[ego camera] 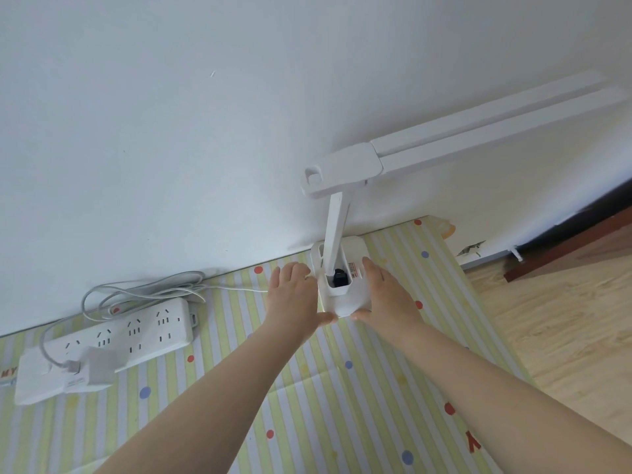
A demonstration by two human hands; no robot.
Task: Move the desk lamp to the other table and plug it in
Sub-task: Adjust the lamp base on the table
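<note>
White desk lamp point(342, 268) standing upright on the striped, dotted tablecloth point(307, 388), its base sitting against the white wall point(171, 131); lamp head reaching out to the right, above the table edge; left hand point(294, 295) and right hand point(383, 295) lying open and flat, flanking the base, palms pressing its two sides, thumbs meeting at its near edge; white power strip point(126, 333) lying well left of the lamp, a white adapter point(92, 367) plugged into it, coiled white cable point(143, 289) running behind it toward the lamp base.
</note>
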